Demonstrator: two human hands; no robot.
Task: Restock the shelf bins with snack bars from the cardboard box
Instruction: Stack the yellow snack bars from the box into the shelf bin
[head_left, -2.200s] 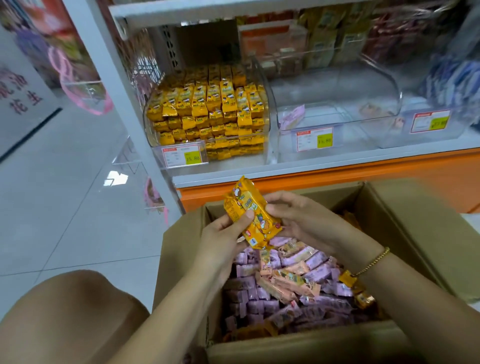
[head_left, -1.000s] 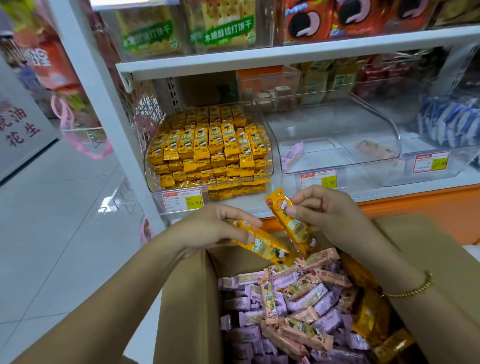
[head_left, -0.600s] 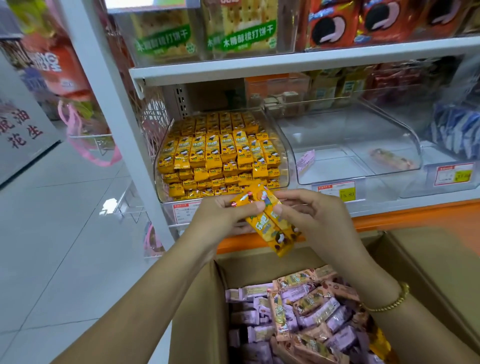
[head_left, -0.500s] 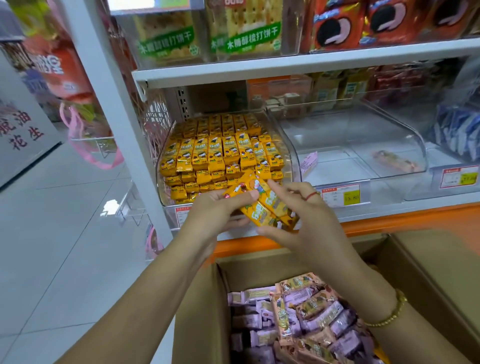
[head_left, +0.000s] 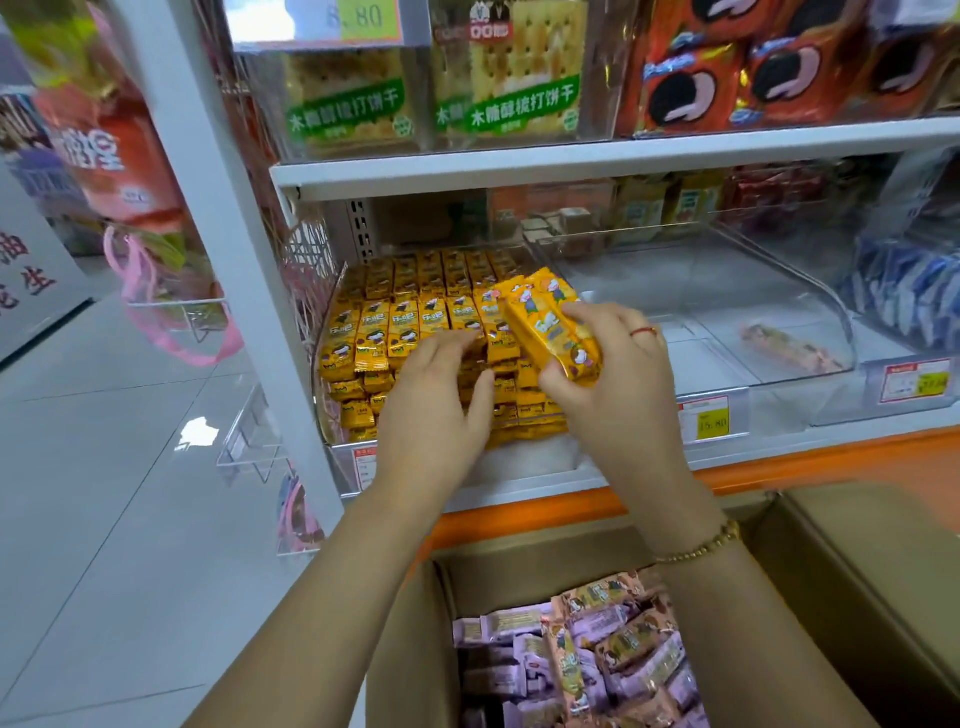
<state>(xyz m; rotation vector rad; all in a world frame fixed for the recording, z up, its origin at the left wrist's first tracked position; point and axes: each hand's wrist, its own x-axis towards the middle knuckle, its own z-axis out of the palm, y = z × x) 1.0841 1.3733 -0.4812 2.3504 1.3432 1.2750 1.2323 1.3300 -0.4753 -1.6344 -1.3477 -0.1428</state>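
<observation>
My right hand (head_left: 613, 384) grips a small bundle of yellow snack bars (head_left: 550, 322) and holds it over the right side of the clear left bin (head_left: 326, 364), which is packed with rows of the same yellow bars (head_left: 405, 317). My left hand (head_left: 436, 400) lies flat beside it, fingers resting on the bars at the bin's front. Below, the open cardboard box (head_left: 841, 582) holds several purple and pink-brown bars (head_left: 587, 654).
To the right stands a clear bin (head_left: 779, 291) with one pinkish bar (head_left: 789, 349) lying in it. Price tags (head_left: 712, 419) hang on the shelf edge. Cracker packs (head_left: 519, 78) fill the upper shelf. A white upright post (head_left: 228, 244) and tiled floor (head_left: 104, 467) are at the left.
Both hands have risen from the box front to the yellow bin. My left hand has let go of the bundle and now rests on the stocked bars; my right hand keeps the bundle.
</observation>
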